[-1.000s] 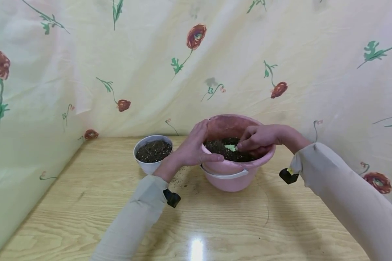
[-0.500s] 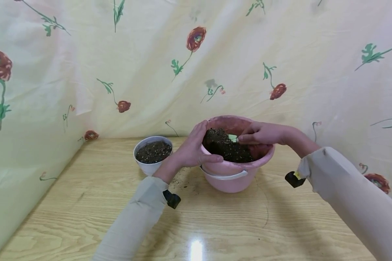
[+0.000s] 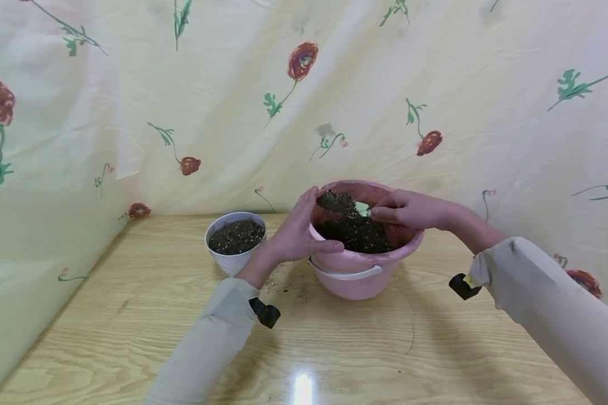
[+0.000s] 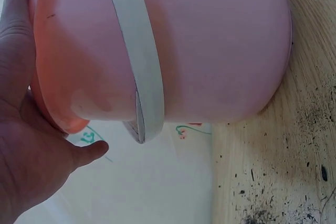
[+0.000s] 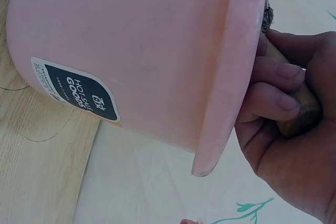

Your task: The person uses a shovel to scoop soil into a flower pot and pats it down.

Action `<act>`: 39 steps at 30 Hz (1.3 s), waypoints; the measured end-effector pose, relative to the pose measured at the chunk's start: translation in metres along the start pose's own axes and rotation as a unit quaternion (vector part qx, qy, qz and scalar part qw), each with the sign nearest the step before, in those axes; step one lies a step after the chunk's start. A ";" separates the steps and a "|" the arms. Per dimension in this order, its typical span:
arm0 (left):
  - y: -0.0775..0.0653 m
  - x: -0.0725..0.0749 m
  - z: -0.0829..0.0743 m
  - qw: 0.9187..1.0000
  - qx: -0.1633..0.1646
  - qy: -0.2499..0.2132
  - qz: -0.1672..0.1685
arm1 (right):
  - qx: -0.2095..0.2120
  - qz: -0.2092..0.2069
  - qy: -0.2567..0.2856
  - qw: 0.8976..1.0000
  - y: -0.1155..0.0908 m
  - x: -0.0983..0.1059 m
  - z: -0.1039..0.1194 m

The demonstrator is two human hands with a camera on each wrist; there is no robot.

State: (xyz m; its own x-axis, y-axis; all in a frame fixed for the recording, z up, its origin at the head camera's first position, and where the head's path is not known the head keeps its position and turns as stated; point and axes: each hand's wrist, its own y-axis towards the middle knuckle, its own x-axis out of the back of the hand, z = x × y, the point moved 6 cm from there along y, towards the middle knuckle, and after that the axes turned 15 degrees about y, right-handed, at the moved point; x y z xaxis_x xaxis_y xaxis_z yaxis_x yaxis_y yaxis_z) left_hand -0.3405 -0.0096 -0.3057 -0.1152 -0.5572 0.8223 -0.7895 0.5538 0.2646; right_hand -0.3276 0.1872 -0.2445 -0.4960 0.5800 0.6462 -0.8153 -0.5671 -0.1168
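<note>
A pink bucket (image 3: pixel 354 284) with dark soil (image 3: pixel 360 233) inside stands on the table. My left hand (image 3: pixel 301 228) rests spread at the bucket's left rim, thumb straight along the front edge. In the left wrist view one finger sticks out past the rim. Inside the bucket's mouth, my right hand (image 3: pixel 410 211) grips a hand trowel (image 3: pixel 361 208) with a pale green blade. The right wrist view shows its wooden handle (image 5: pixel 300 111) in the curled fingers. A heap of soil (image 3: pixel 336 202) sits at the blade, which it mostly covers, close to the bucket's left inner wall.
Left of the bucket, a white pot (image 3: pixel 231 261) filled with soil stands behind my left forearm. Scattered soil crumbs (image 4: pixel 262 216) lie on the wooden table (image 3: pixel 132 337). Flower-printed cloth (image 3: pixel 223 84) hangs behind and at the sides. The bucket's white handle (image 3: pixel 352 274) hangs down in front.
The trowel has come up from the soil with a heap on its blade, leaving a hollow beneath. My right wrist has shifted slightly right; the left hand keeps its place at the rim.
</note>
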 end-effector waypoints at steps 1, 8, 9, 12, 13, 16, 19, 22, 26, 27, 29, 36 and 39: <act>0.000 0.000 0.000 1.000 -0.001 -0.003 -0.001 | -0.002 -0.001 0.001 1.000 0.001 0.000 0.001; -0.003 0.003 0.003 1.000 0.010 -0.021 0.000 | -0.004 -0.009 0.007 1.000 0.004 0.000 0.004; -0.004 0.004 0.003 1.000 0.013 -0.025 -0.001 | -0.001 -0.011 0.007 1.000 0.005 0.000 0.005; -0.008 0.009 0.006 0.999 0.019 -0.035 -0.005 | 0.006 -0.015 0.003 1.000 0.004 -0.001 0.009; -0.009 0.010 0.007 0.999 0.025 -0.036 -0.006 | 0.012 -0.015 -0.001 1.000 0.005 -0.001 0.010; -0.014 0.016 0.015 0.999 0.039 -0.025 -0.009 | 0.030 -0.014 -0.010 0.999 0.007 -0.002 0.016; -0.019 0.022 0.023 0.999 0.049 -0.008 -0.015 | 0.052 -0.005 -0.017 0.998 0.012 -0.005 0.023; -0.025 0.029 0.031 0.998 0.056 0.007 -0.025 | 0.060 0.007 -0.015 0.998 0.017 -0.008 0.029; -0.034 0.037 0.042 0.997 0.061 0.016 -0.036 | 0.056 0.019 -0.017 0.998 0.025 -0.014 0.038; -0.037 0.039 0.045 0.997 0.061 0.015 -0.037 | 0.055 0.019 -0.022 0.998 0.027 -0.016 0.040; -0.042 0.043 0.051 0.997 0.067 0.012 -0.037 | 0.060 0.021 -0.028 0.998 0.032 -0.020 0.046; -0.061 0.058 0.073 0.994 0.093 0.021 -0.050 | 0.058 0.064 0.056 0.995 0.059 -0.041 0.064; -0.070 0.065 0.085 0.992 0.103 0.038 -0.064 | 0.029 0.082 0.097 0.991 0.070 -0.051 0.067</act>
State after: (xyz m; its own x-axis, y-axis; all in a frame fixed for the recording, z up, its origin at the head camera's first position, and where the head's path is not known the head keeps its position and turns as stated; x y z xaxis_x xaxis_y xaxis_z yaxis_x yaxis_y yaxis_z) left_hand -0.3437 -0.1377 -0.3133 0.0326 -0.5619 0.8266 -0.9022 0.3393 0.2662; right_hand -0.3396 0.0789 -0.2348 -0.6727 0.5762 0.4642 -0.7036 -0.6923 -0.1604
